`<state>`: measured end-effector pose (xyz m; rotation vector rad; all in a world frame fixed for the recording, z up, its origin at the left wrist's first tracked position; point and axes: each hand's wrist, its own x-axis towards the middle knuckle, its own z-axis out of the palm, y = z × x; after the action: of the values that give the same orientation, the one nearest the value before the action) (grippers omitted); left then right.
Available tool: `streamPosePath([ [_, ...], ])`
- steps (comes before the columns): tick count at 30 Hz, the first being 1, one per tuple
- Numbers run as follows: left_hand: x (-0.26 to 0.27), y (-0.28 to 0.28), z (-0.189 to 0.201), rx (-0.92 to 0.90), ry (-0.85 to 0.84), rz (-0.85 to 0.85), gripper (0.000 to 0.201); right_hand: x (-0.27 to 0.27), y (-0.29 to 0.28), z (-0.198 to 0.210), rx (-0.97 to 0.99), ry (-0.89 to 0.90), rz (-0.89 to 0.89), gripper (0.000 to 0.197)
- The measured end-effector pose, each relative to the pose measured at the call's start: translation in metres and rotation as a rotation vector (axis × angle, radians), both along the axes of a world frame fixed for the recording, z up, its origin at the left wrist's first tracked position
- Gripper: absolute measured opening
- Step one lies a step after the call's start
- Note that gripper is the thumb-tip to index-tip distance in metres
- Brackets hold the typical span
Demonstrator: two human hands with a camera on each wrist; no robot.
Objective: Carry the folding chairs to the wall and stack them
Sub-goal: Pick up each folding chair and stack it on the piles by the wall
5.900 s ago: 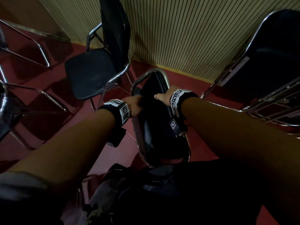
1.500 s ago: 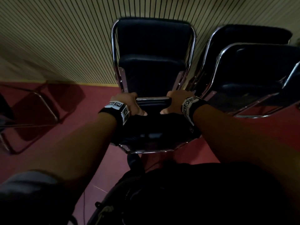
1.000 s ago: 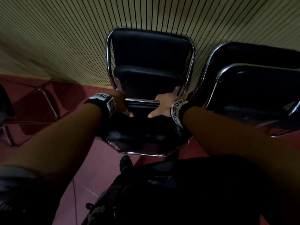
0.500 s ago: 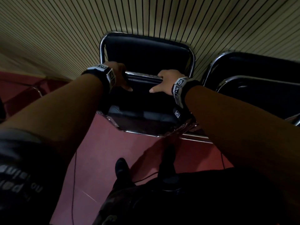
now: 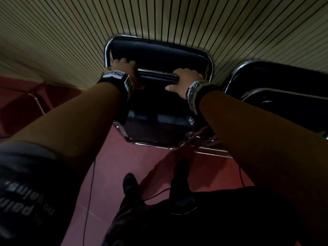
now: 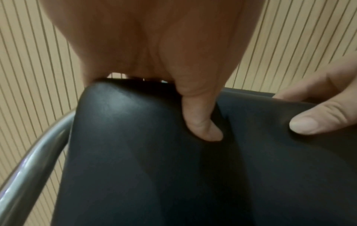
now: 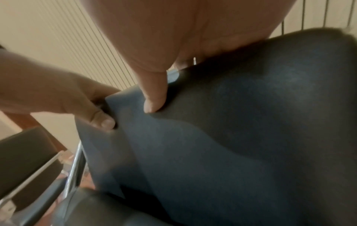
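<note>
Left hand is gripping the left end of the top edge of a black padded folding chair with chrome tube frame, thumb pressing into the cushion. Chair is standing on the dark red floor against the ribbed beige wall. Right hand is gripping the right end, thumb on the padding. Two more black folded chairs are leaning just beside, at the right.

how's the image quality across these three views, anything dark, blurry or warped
Head view: dim and underexposed, the black folding chair nearly merging with shadow; the wall slats fan out from wide-angle warp. Left wrist view: brighter, the left hand soft at close range, glare streaks on the chrome frame. Right wrist view: softest, with the right hand and seat edge blurred.
</note>
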<state>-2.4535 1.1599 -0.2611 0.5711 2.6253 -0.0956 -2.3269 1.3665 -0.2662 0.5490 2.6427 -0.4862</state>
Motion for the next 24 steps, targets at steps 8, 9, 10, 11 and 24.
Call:
streamPosePath([
  [8,-0.009,0.004,-0.018,-0.053,0.039,0.019,0.105,-0.003,0.006,-0.005,-0.006,-0.005,0.047,0.074],
  [9,-0.009,0.002,-0.018,-0.057,0.046,0.017,0.105,-0.004,0.007,-0.005,-0.015,-0.007,0.046,0.073],
  [10,-0.008,0.001,-0.018,-0.062,0.049,0.013,0.105,-0.005,0.007,-0.006,-0.02,-0.007,0.048,0.072],
  [11,-0.008,0.0,-0.017,-0.066,0.049,0.008,0.105,-0.006,0.005,-0.005,-0.023,-0.005,0.055,0.072],
  [24,0.007,-0.018,-0.016,0.08,0.103,0.117,0.103,0.004,0.003,-0.006,0.028,0.084,0.089,0.071],
])
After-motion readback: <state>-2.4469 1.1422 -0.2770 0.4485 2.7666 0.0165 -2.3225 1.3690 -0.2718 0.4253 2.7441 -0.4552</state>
